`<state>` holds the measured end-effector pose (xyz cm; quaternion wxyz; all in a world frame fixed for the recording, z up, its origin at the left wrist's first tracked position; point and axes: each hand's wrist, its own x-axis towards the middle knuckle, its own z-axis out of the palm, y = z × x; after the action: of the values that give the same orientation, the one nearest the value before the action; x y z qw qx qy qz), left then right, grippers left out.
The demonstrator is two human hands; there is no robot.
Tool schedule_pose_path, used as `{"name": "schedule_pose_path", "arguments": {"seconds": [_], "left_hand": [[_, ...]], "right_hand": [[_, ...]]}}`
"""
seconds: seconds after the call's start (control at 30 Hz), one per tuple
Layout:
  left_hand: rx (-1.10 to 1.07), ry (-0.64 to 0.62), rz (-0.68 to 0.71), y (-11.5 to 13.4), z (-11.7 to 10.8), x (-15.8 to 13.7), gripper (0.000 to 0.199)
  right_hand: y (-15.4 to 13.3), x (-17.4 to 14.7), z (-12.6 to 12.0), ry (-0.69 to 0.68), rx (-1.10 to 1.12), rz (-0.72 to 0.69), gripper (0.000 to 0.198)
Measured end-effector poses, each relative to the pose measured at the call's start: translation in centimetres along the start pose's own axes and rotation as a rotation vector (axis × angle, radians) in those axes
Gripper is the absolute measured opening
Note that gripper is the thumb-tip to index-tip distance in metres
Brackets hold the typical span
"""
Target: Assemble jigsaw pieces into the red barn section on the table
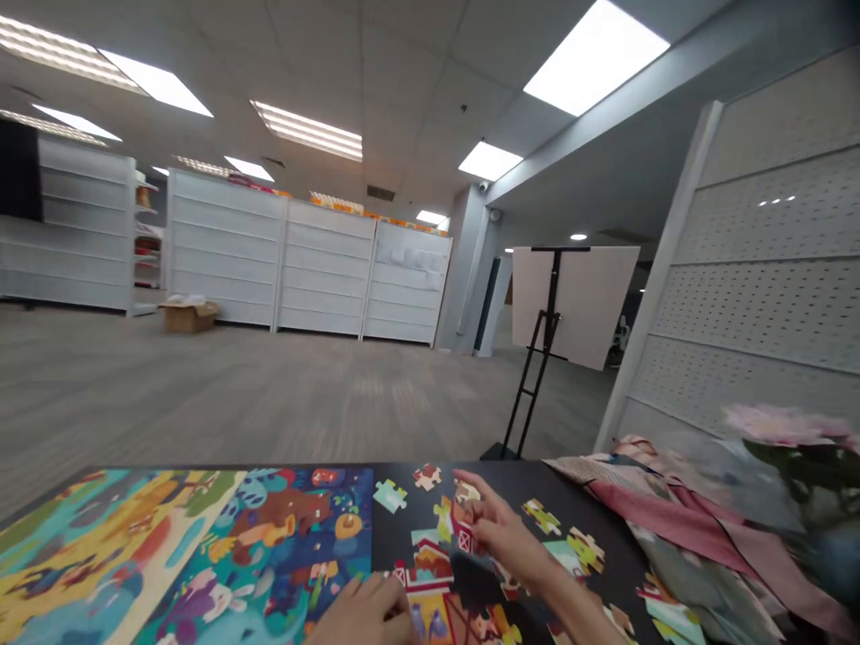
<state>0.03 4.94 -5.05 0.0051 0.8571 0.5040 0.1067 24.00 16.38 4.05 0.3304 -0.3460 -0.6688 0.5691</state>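
My right hand (503, 536) reaches over the black table (517, 484) with a red-and-white puzzle piece (463, 537) pinched in its fingertips. At the bottom edge my left hand (366, 614) rests flat on the joined part of the puzzle (430, 582), a red barn picture. Loose puzzle pieces (390, 495) lie scattered around both hands on the dark surface. A colourful picture sheet (269, 537) and a second one (100, 546) lie to the left of my hands.
Folded pink and patterned cloth (638, 502) and blurred pink flowers (786, 425) lie at the right. A black easel with a board (551, 305) stands beyond the table, beside a white pegboard wall (759, 269). White shelving (302, 269) and a cardboard box (189, 315) stand far back.
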Motion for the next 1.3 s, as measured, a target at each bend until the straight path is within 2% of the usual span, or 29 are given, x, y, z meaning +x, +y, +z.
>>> {"name": "schedule_pose_path", "arguments": {"seconds": [0.1,0.23,0.37,0.43,0.53,0.63,0.8,0.9,1.03,1.2,1.3], "left_hand": [[-0.015,-0.074,-0.027,1.7,-2.1,-0.8,0.025],[-0.079,-0.038,-0.022,3.3,-5.9,-1.9,0.035],[-0.122,0.005,-0.041,3.9,-7.8,-2.4,0.037],[-0.146,0.030,-0.024,3.9,-8.0,-2.5,0.039],[-0.164,0.044,-0.002,3.7,-7.8,-2.6,0.036],[-0.170,0.040,-0.001,3.5,-7.6,-2.6,0.027],[-0.173,0.026,0.010,3.3,-7.4,-2.6,0.028],[-0.185,0.027,0.000,3.4,-7.5,-2.7,0.028],[-0.187,0.050,0.008,3.6,-7.8,-2.7,0.025],[-0.167,0.020,0.002,3.5,-7.5,-2.6,0.023],[-0.158,0.020,-0.013,3.3,-7.3,-2.6,0.026]], "right_hand": [[-0.7,-1.5,0.1,-0.065,0.010,0.047,0.057],[-1.2,-1.7,-0.2,-0.043,0.042,0.021,0.030],[-1.0,-1.5,-0.5,-0.027,0.056,0.011,0.038],[-1.1,-1.7,-0.5,-0.027,0.074,0.006,0.044],[-1.4,-2.2,-0.1,-0.060,0.080,0.013,0.067],[-1.7,-2.4,0.3,-0.087,0.018,0.046,0.052],[-1.5,-2.2,0.0,-0.012,-0.096,0.036,0.029],[-1.3,-2.0,-0.7,-0.032,-0.177,0.056,0.035],[-1.5,-2.2,-1.4,-0.097,-0.314,0.067,0.032],[-2.1,-2.4,-1.8,-0.152,-0.488,0.041,0.029],[-2.0,-2.5,-1.9,-0.162,-0.564,0.040,0.033]]}}
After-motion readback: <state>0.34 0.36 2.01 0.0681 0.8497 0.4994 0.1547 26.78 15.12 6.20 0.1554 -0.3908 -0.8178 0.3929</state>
